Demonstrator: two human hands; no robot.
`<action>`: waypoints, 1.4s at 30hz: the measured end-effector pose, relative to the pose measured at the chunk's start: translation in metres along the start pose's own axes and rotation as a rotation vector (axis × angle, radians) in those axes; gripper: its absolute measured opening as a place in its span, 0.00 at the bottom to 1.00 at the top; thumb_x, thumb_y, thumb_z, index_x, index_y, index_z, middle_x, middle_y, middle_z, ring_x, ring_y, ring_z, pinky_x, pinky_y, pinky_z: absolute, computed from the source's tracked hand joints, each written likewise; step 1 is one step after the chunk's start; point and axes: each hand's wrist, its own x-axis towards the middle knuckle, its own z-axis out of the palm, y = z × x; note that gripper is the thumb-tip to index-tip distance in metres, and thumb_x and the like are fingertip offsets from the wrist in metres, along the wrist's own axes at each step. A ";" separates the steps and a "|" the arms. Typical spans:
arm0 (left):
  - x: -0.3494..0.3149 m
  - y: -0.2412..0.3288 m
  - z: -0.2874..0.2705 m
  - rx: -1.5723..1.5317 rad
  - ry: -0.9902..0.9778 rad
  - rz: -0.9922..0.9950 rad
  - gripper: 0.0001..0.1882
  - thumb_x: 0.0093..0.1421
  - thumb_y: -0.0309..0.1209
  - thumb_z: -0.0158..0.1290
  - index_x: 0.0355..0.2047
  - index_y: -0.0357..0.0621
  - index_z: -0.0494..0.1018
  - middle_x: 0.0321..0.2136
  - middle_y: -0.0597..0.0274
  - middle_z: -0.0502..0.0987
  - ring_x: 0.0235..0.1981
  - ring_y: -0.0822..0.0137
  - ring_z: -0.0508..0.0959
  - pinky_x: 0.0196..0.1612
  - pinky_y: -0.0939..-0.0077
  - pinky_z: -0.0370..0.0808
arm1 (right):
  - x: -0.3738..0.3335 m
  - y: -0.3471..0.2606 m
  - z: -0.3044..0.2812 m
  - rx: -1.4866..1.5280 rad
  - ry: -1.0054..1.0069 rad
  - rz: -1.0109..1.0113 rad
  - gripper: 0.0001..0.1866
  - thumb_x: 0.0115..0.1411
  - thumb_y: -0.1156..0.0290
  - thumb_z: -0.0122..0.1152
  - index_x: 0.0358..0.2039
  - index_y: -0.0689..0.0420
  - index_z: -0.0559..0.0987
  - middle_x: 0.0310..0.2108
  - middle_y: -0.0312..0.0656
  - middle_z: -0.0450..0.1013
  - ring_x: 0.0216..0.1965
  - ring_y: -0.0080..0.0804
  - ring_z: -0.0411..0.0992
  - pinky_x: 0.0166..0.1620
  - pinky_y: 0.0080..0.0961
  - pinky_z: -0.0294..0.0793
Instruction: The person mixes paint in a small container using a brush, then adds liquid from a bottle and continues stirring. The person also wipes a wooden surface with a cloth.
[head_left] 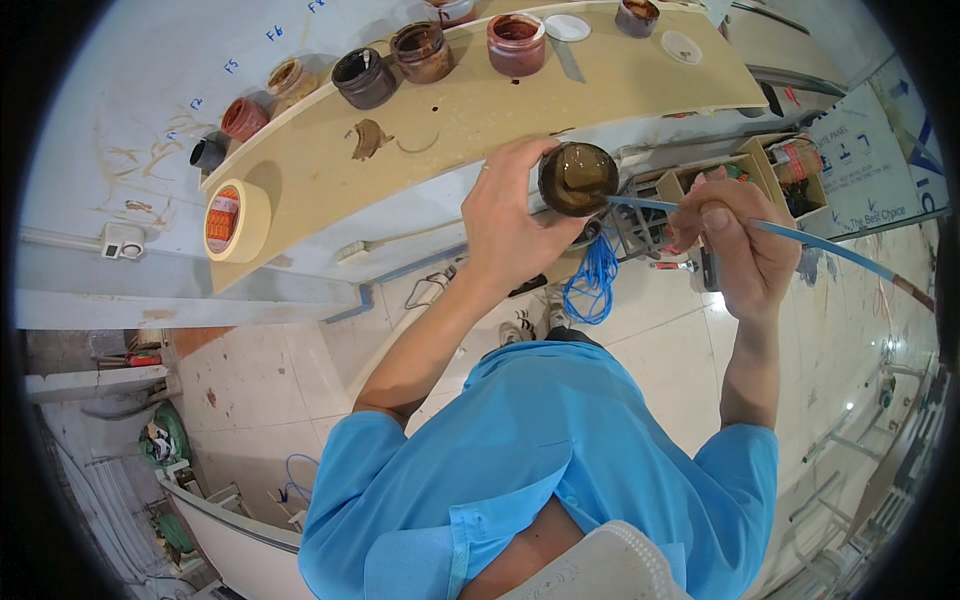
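In front of my chest, my left hand (512, 215) is closed around a small jar (579, 179) tilted so its mouth faces me. Glossy olive-brown paste coats the jar's inside. My right hand (738, 238) pinches a long, thin blue stick (835, 248) between thumb and fingers. The stick's left tip reaches the jar's rim; whether it goes inside I cannot tell. Its other end runs off to the right and is stained brown. Beyond my hands stands a curved tan shelf (470, 110), apart from both.
Along the shelf stand a dark jar (364, 80), a brown-stained jar (421, 55), a red-brown jar (517, 48) and a white lid (567, 27). A tape roll (240, 222) sits at its left end. Blue cord (592, 280) lies coiled below; an open box (800, 185) holds items.
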 end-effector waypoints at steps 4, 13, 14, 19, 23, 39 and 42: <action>-0.002 -0.002 0.002 -0.023 -0.020 0.001 0.40 0.43 0.32 0.81 0.57 0.46 0.76 0.51 0.57 0.82 0.46 0.62 0.83 0.40 0.70 0.79 | 0.000 -0.002 0.003 -0.012 -0.060 -0.006 0.08 0.74 0.76 0.57 0.43 0.67 0.82 0.32 0.45 0.82 0.26 0.27 0.80 0.31 0.22 0.77; -0.007 -0.008 0.004 0.021 0.025 0.040 0.39 0.42 0.29 0.78 0.57 0.46 0.74 0.51 0.56 0.81 0.43 0.62 0.82 0.37 0.72 0.78 | -0.001 -0.010 0.008 -0.129 0.047 0.047 0.08 0.75 0.74 0.58 0.42 0.65 0.83 0.29 0.43 0.82 0.24 0.24 0.80 0.28 0.19 0.75; -0.008 -0.008 0.005 0.018 0.037 0.057 0.39 0.42 0.28 0.77 0.57 0.46 0.74 0.51 0.55 0.80 0.42 0.62 0.82 0.36 0.72 0.77 | -0.001 -0.011 0.010 -0.169 0.074 0.097 0.08 0.75 0.74 0.59 0.41 0.65 0.83 0.29 0.43 0.82 0.24 0.23 0.80 0.28 0.19 0.75; -0.010 -0.006 0.006 0.013 0.046 0.033 0.40 0.39 0.26 0.74 0.56 0.47 0.74 0.53 0.52 0.78 0.48 0.49 0.83 0.44 0.61 0.82 | -0.003 -0.015 0.020 -0.006 0.140 0.194 0.09 0.76 0.73 0.58 0.41 0.65 0.83 0.29 0.42 0.82 0.24 0.22 0.80 0.27 0.18 0.74; -0.015 -0.006 0.004 0.013 0.034 -0.008 0.41 0.38 0.26 0.74 0.56 0.48 0.73 0.53 0.53 0.77 0.48 0.49 0.82 0.44 0.60 0.82 | -0.007 -0.014 0.020 -0.024 0.110 0.258 0.13 0.79 0.70 0.52 0.45 0.66 0.81 0.29 0.43 0.81 0.25 0.22 0.78 0.30 0.18 0.77; -0.031 -0.016 0.001 0.015 0.050 -0.075 0.40 0.43 0.29 0.76 0.58 0.48 0.72 0.52 0.58 0.74 0.32 0.67 0.74 0.31 0.74 0.72 | -0.010 -0.010 0.035 0.059 0.076 0.280 0.13 0.78 0.70 0.55 0.43 0.66 0.82 0.32 0.43 0.82 0.27 0.23 0.81 0.32 0.17 0.79; -0.032 -0.017 0.000 -0.004 0.020 -0.121 0.41 0.42 0.28 0.76 0.58 0.47 0.71 0.52 0.56 0.74 0.37 0.61 0.76 0.36 0.68 0.75 | -0.011 -0.007 0.037 0.116 0.156 0.290 0.13 0.79 0.70 0.54 0.44 0.67 0.81 0.31 0.44 0.82 0.27 0.23 0.80 0.32 0.17 0.78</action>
